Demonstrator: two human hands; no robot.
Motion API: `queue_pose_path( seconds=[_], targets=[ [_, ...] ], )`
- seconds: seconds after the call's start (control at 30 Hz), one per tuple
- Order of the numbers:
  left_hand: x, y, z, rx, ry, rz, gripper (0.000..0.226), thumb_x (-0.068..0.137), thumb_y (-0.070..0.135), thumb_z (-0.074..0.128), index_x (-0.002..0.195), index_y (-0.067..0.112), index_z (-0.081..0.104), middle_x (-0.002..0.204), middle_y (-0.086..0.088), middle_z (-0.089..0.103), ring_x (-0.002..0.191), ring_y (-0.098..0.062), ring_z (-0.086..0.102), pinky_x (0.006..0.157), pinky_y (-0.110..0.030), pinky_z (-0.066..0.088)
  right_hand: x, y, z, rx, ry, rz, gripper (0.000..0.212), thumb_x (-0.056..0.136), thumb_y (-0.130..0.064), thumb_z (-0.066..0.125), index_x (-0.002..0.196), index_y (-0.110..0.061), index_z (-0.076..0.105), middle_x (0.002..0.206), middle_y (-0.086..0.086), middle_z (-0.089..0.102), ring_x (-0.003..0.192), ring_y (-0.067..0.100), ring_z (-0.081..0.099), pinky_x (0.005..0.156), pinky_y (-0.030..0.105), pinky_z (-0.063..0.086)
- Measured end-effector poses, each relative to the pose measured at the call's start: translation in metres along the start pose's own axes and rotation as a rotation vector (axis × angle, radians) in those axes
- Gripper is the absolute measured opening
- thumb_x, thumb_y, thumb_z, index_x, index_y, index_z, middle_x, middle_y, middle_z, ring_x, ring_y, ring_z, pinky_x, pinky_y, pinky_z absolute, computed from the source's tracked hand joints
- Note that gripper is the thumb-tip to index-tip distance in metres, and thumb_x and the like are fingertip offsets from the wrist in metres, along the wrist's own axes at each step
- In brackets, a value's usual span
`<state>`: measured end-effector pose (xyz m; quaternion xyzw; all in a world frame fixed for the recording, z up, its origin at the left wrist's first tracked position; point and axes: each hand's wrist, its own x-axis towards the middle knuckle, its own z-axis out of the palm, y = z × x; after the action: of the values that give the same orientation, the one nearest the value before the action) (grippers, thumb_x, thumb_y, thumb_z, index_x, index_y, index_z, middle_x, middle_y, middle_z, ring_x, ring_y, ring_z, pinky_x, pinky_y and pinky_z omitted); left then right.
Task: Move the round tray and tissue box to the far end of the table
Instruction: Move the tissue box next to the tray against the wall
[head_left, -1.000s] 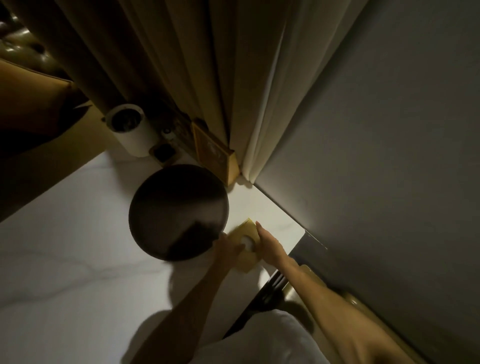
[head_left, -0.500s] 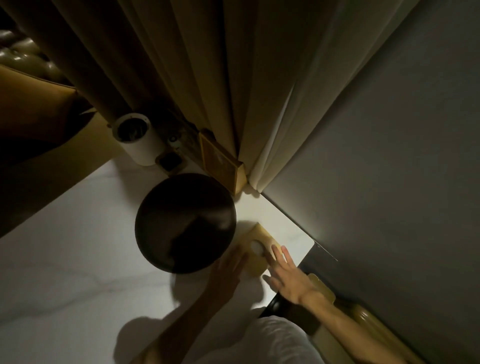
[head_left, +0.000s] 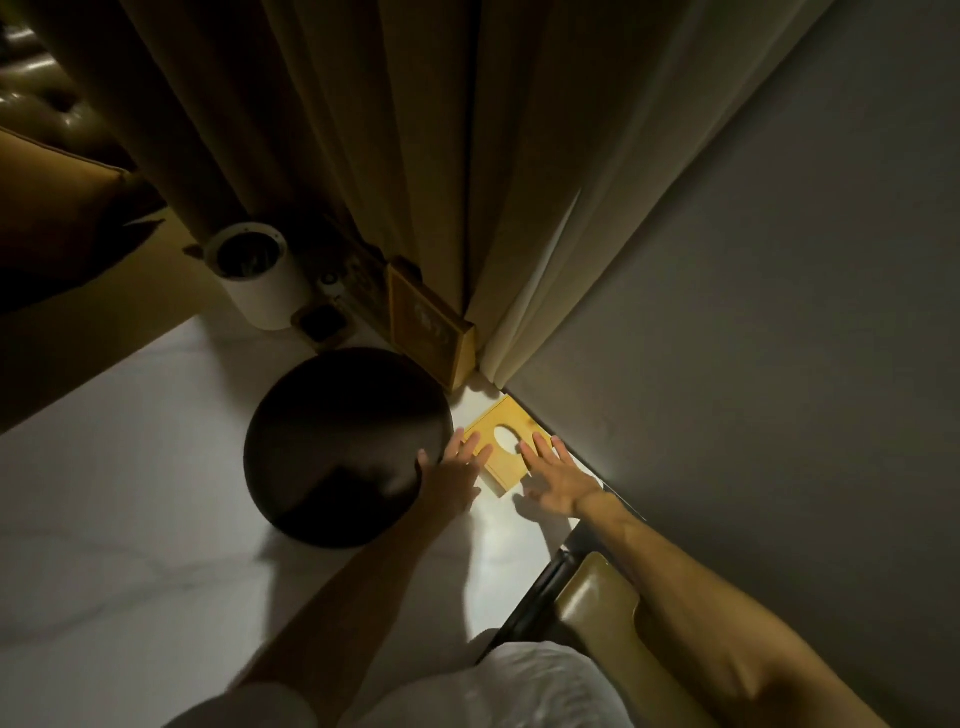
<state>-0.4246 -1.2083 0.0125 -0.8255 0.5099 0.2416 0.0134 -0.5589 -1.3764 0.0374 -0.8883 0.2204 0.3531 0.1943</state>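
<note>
Both hands, left (head_left: 451, 480) and right (head_left: 558, 480), lie spread flat against the wooden tissue box (head_left: 501, 446), apparently nudging it farther beside the round tray (head_left: 343, 447).

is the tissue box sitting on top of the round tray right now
No, the tissue box lies flat on the white table, beside the round tray.

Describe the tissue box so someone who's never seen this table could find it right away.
Start at the white table's far corner, where the curtain meets the grey wall. Right of the round tray lies the tissue box: flat, square, yellow wood, the only item with an oval opening on top.
</note>
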Motion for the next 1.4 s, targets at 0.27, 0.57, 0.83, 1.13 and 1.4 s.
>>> queue_pose_path(
  seconds=[0.27, 0.57, 0.83, 1.13, 1.4],
  targets=[
    [-0.004, -0.003, 0.004, 0.026, -0.046, -0.07, 0.099, 0.055, 0.053, 0.085, 0.142, 0.042, 0.039, 0.154, 0.002, 0.035, 0.142, -0.04, 0.026, 0.085, -0.088, 0.02, -0.012, -0.031, 0.03, 0.072, -0.012, 0.108, 0.076, 0.091, -0.071, 0.016, 0.152, -0.039, -0.015, 0.161, -0.006, -0.028, 0.147, 0.031, -0.029, 0.116, 0.069, 0.006],
    [0.012, 0.003, -0.002, -0.05, 0.001, -0.073, 0.099, 0.074, 0.061, 0.068, 0.147, 0.049, 0.002, 0.162, 0.009, -0.008, 0.148, -0.032, -0.009, 0.1, -0.082, 0.0, -0.001, -0.02, 0.034, -0.053, 0.161, 0.187, 0.075, 0.085, -0.079, 0.006, 0.149, -0.048, -0.018, 0.161, -0.01, -0.027, 0.143, 0.033, -0.035, 0.109, 0.067, -0.021],
    [0.015, -0.003, 0.006, -0.027, 0.101, -0.013, 0.099, 0.042, 0.057, 0.088, 0.132, 0.031, 0.057, 0.141, -0.004, 0.054, 0.131, -0.034, 0.049, 0.083, -0.081, 0.036, 0.003, -0.018, 0.028, 0.012, 0.163, 0.2, 0.072, 0.088, -0.076, 0.007, 0.15, -0.046, -0.014, 0.162, -0.008, -0.024, 0.145, 0.035, -0.03, 0.111, 0.065, -0.018],
    [0.019, -0.007, 0.008, 0.008, 0.116, -0.041, 0.095, 0.048, 0.048, 0.09, 0.134, 0.027, 0.055, 0.142, -0.004, 0.053, 0.128, -0.031, 0.052, 0.085, -0.078, 0.039, 0.004, -0.021, 0.025, 0.193, 0.19, 0.256, 0.072, 0.093, -0.068, 0.012, 0.154, -0.037, -0.009, 0.164, -0.004, -0.019, 0.148, 0.033, -0.025, 0.116, 0.063, -0.006],
    [0.039, 0.004, -0.014, -0.049, -0.05, -0.053, 0.087, 0.084, 0.046, 0.065, 0.151, 0.039, 0.009, 0.163, 0.007, -0.003, 0.149, -0.023, -0.006, 0.104, -0.079, 0.002, 0.01, -0.013, 0.014, 0.231, 0.176, 0.3, 0.069, 0.095, -0.066, 0.011, 0.154, -0.038, -0.01, 0.164, -0.006, -0.018, 0.147, 0.034, -0.027, 0.115, 0.065, -0.006]
  ],
)
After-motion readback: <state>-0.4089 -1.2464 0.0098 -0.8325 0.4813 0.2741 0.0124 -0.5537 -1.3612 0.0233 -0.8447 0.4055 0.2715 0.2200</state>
